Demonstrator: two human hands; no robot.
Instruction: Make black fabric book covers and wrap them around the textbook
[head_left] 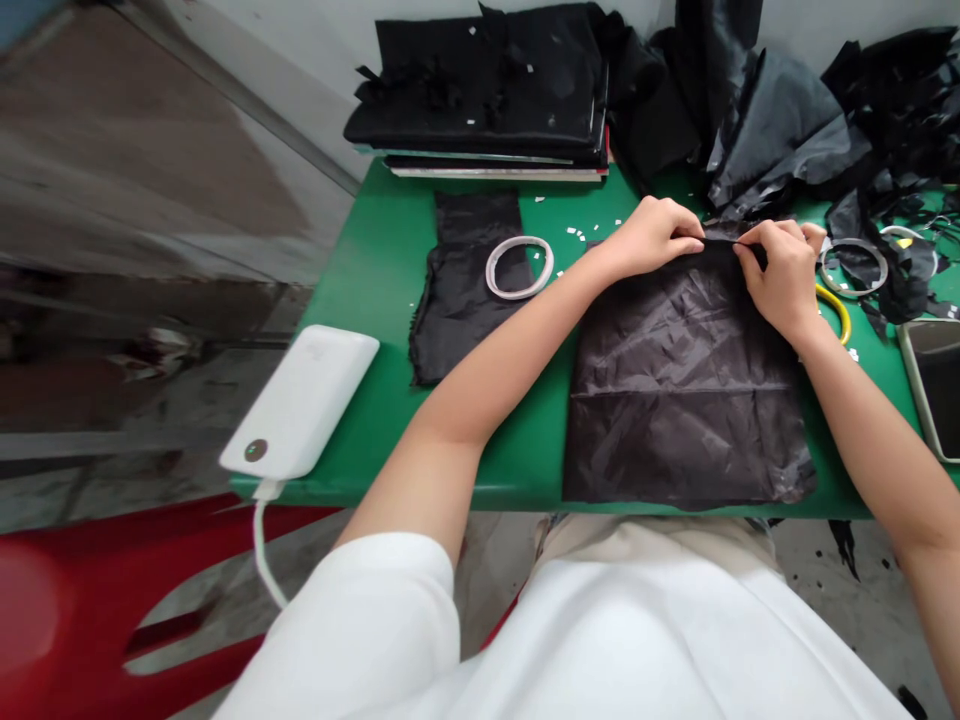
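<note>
black sheet [682,400] lies flat at the bench [375,290] front | left hand [652,235] and right hand [780,275]: fingers pinching its far edge | progress: edge fold looks barely begun; black stack [487,80] waits behind

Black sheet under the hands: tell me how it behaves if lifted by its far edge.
Probably floppy: the black sheet is full of creases and lies flat on the green table, so it should drape. Likely light for its size, since the left hand and right hand pinch its edge with fingertips only. Its sheen suggests it may slide easily.
</note>
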